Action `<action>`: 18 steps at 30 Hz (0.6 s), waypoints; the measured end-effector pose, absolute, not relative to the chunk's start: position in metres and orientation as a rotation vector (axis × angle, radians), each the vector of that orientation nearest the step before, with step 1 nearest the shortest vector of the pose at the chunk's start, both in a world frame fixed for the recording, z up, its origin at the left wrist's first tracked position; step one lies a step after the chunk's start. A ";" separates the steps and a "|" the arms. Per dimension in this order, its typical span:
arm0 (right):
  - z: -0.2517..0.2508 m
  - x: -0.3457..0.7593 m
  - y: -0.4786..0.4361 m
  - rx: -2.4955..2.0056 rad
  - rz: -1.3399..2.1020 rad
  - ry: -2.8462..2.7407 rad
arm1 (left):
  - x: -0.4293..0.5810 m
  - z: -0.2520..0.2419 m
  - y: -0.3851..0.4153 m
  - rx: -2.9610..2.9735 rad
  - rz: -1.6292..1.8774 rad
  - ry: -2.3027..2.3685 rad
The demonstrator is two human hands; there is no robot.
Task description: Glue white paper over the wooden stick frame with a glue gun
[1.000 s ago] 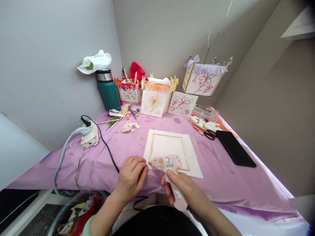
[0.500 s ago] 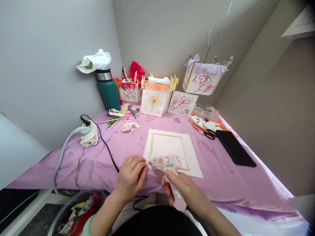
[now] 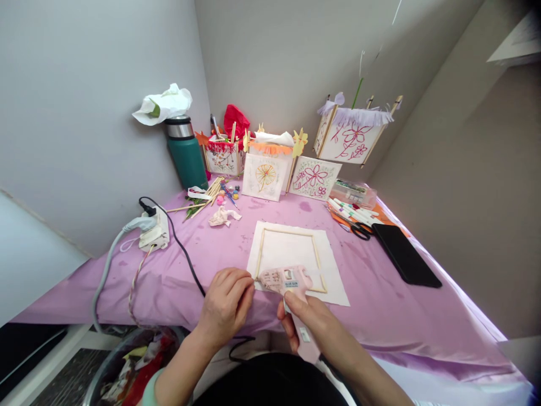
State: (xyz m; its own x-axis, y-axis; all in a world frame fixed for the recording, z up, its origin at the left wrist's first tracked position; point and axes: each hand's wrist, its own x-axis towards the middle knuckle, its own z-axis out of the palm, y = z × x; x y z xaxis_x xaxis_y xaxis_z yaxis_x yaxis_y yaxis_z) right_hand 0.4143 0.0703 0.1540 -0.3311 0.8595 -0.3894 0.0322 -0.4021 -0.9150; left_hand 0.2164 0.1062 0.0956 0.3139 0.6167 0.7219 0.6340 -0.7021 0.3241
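My right hand is wrapped round the handle of a pale pink glue gun. The gun points left, its nozzle at the near left corner of a wooden stick frame. That frame of thin sticks lies on a white paper sheet, and the gun's body covers most of its near side. My left hand is closed, thumb and fingers pressed together beside the same corner of the paper. What the fingertips pinch, if anything, is hidden.
Crumpled tissue and loose sticks lie behind to the left. A power strip with cords sits at left, near a green bottle. Scissors, markers and a black phone lie at right. Decorated paper panels stand at the back.
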 end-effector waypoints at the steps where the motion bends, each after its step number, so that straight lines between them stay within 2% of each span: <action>1: 0.154 0.414 0.070 -1.303 1.791 -1.203 | 0.216 0.096 0.106 -2.528 -1.380 -1.198; 18: 0.154 0.414 0.070 -1.318 1.800 -1.208 | 0.216 0.095 0.106 -2.527 -1.393 -1.175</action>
